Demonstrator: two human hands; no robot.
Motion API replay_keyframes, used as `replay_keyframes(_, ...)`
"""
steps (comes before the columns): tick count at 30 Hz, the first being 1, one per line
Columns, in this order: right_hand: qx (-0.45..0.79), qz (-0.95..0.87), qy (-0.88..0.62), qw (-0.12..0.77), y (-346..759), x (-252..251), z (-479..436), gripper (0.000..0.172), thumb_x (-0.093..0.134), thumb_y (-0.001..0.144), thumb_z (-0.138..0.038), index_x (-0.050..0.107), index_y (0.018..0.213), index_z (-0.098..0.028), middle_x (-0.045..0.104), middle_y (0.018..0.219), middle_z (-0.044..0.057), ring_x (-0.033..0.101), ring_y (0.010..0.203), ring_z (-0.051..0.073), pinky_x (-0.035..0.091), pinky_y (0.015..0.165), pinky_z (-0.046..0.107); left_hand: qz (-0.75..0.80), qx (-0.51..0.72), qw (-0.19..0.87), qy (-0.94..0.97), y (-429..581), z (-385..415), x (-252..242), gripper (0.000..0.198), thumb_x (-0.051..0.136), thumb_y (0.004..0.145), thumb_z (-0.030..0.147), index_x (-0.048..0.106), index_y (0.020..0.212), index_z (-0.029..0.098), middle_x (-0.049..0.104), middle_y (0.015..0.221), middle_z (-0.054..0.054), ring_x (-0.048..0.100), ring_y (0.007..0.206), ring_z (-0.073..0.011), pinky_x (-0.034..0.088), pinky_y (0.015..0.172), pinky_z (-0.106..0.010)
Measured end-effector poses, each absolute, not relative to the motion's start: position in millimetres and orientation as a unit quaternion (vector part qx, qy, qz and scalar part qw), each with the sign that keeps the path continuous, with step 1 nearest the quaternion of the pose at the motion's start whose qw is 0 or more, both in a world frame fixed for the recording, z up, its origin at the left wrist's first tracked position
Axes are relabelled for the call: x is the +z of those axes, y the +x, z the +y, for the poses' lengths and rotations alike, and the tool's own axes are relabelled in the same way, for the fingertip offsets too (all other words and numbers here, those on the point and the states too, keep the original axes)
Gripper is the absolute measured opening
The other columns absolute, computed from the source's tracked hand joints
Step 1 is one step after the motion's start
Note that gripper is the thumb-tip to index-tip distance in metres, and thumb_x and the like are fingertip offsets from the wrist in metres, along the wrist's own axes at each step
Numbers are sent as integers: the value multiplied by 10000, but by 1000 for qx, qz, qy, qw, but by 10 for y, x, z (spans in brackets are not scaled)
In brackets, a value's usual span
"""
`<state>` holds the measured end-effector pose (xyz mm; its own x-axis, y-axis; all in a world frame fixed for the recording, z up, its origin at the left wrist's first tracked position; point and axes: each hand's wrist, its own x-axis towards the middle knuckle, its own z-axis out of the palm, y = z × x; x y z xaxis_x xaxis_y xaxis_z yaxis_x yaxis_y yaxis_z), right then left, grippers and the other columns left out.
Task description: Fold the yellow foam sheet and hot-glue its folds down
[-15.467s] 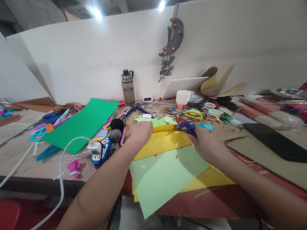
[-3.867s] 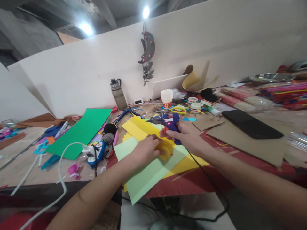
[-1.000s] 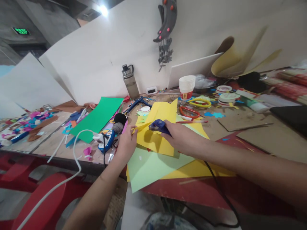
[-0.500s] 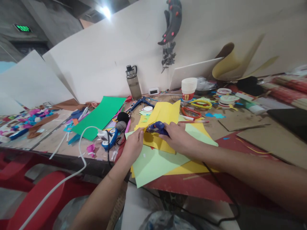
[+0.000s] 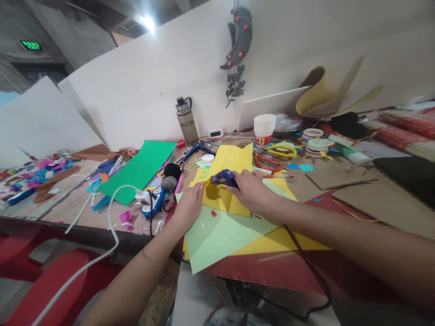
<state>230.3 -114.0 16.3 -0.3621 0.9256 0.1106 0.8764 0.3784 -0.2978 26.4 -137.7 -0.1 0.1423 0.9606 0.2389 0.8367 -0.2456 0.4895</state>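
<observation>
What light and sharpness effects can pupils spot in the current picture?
Head view: the ceiling light glares; head view: a shadow darkens the yellow sheet beneath the blue glue gun; head view: the wrapped bundles at the right edge look soft.

Center is tight: the glue gun (image 5: pixel 224 178) and yellow paper (image 5: pixel 234 156) fill the gap between the left hand (image 5: pixel 189 206) and right hand (image 5: pixel 253 190). Room opens just below, over the pale sheet (image 5: pixel 217 242). Left of center, the black ball (image 5: pixel 172 170), power strip (image 5: pixel 157 206) and arching white cable (image 5: pixel 110 217) crowd the way, though a hand can pass above the low green sheet (image 5: pixel 136 172). Higher up, the bottle (image 5: pixel 187 127) and cups (image 5: pixel 264 129) stand as 2 upright obstacles before the wall (image 5: pixel 288 54). At right, the cardboard (image 5: pixel 387 199) leaves a low route.
</observation>
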Motion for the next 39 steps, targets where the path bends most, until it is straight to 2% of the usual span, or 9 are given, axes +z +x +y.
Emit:
replay_keyframes(4, 98, -814, -557, 133, 2363, 129, -1136, 238, 436, 956, -320, 571, 1043, -145, 617, 910, 136, 555, 905, 290, 272, 831, 394, 626, 217, 114, 741, 294, -1350, 38, 372, 443, 930, 185, 630, 1248, 136, 642, 1305, -128, 595, 1216, -255, 449, 1068, -404)
replay_keyframes(7, 89, -815, -553, 148, 2387, 123, -1169, 219, 448, 949, -316, 574, 1019, -151, 625, 897, 127, 556, 906, 287, 262, 817, 387, 615, 239, 98, 745, 270, -1350, 96, 407, 393, 921, 133, 639, 1244, 152, 635, 1321, -104, 585, 1235, -233, 453, 1070, -382)
replay_keyframes(15, 66, -814, -548, 182, 2649, 241, -1527, 155, 503, 934, -283, 602, 980, -173, 652, 880, 103, 552, 880, 273, 242, 787, 379, 556, 304, 88, 769, 103, -1539, 144, 418, 394, 933, 198, 616, 1287, 202, 653, 1304, -52, 605, 1207, -211, 467, 1050, -344)
replay_keyframes(17, 63, -821, -536, 186, 2691, 254, -1693, 133, 515, 933, -267, 612, 974, -186, 655, 857, 82, 543, 844, 261, 236, 782, 380, 553, 318, 95, 764, 3, -1678, 126, 429, 393, 929, 194, 606, 1300, 223, 635, 1331, -40, 616, 1196, -200, 481, 1033, -324)
replay_keyframes(19, 51, -829, -525, 187, 2707, 252, -1857, 119, 510, 938, -244, 619, 956, -200, 658, 841, 64, 532, 807, 251, 228, 777, 384, 531, 323, 110, 775, -94, -1790, 119, 427, 398, 921, 191, 618, 1286, 217, 626, 1344, -37, 558, 1275, -199, 425, 1096, -330)
replay_keyframes(24, 5, -844, -514, 156, 2733, 173, -2058, 70, 561, 898, -187, 624, 895, -217, 664, 814, 35, 533, 768, 246, 211, 756, 384, 512, 257, 192, 797, -78, -1682, 154, 427, 389, 914, 202, 654, 1249, 213, 654, 1302, -48, 598, 1225, -202, 444, 1084, -353)
replay_keyframes(29, -19, -818, -558, 140, 2774, 86, -1829, 118, 511, 933, -244, 611, 967, -192, 667, 799, 57, 569, 780, 256, 224, 728, 374, 450, 203, 227, 839, 247, -1147, 195, 410, 394, 921, 262, 671, 1219, 219, 658, 1298, -42, 590, 1228, -217, 429, 1091, -375)
replay_keyframes(33, -14, -789, -604, 115, 2765, 127, -1533, 164, 484, 942, -277, 588, 988, -159, 679, 838, 105, 605, 846, 273, 258, 758, 378, 430, 230, 222, 844, 458, -736, 180, 372, 418, 916, 288, 700, 1145, 205, 698, 1222, -62, 622, 1152, -226, 460, 1036, -358)
replay_keyframes(39, 28, -760, -641, 100, 2787, 221, -1249, 217, 449, 952, -285, 544, 1069, -129, 682, 928, 170, 630, 894, 300, 325, 710, 355, 457, 281, 220, 815, 562, -415, 85, 365, 401, 930, 258, 658, 1176, 175, 685, 1201, -89, 618, 1092, -198, 460, 987, -336)
